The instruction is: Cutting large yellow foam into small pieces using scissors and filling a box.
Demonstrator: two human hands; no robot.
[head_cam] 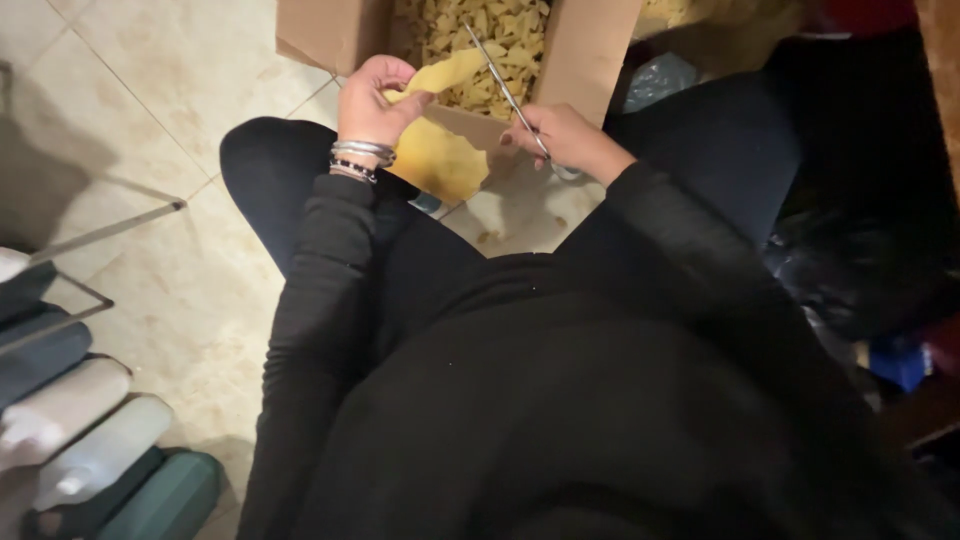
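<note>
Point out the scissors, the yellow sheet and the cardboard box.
scissors [505, 92]: head view, on the blades above the right hand.
yellow sheet [440, 160]: head view, on its lower lobe below the left hand.
cardboard box [590, 50]: head view, on its right flap.

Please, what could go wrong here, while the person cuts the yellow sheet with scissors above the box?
1. The left hand pinches the yellow sheet close to the scissors, so a finger might get nicked.
2. A few cut bits already lie on the floor by the box; more pieces could miss it.
3. The light is dim, so the right hand may steer the cut poorly.
</note>
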